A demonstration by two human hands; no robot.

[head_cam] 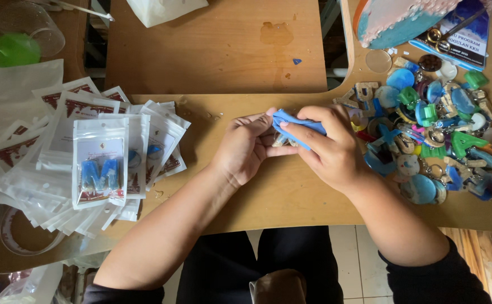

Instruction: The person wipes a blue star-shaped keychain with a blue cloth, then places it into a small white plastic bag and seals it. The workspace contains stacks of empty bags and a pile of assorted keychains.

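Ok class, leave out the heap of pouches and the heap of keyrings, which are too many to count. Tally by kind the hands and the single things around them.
Hands: 2 (left hand, right hand)
Blue cloth, held in both hands: 1
Clear plastic cup: 1
Round green piece: 1
Booklet: 1
Total: 6

Both hands meet over the wooden tabletop point(268, 197). Left hand point(245, 147) and right hand point(326, 146) pinch a blue cloth point(296, 125) together, a small piece half hidden beneath it. Left of the cloth: pile of white packets point(88, 152). Right of it: heap of colourful keychains point(437, 135). Far left, beyond the packets: green lid point(10, 49).
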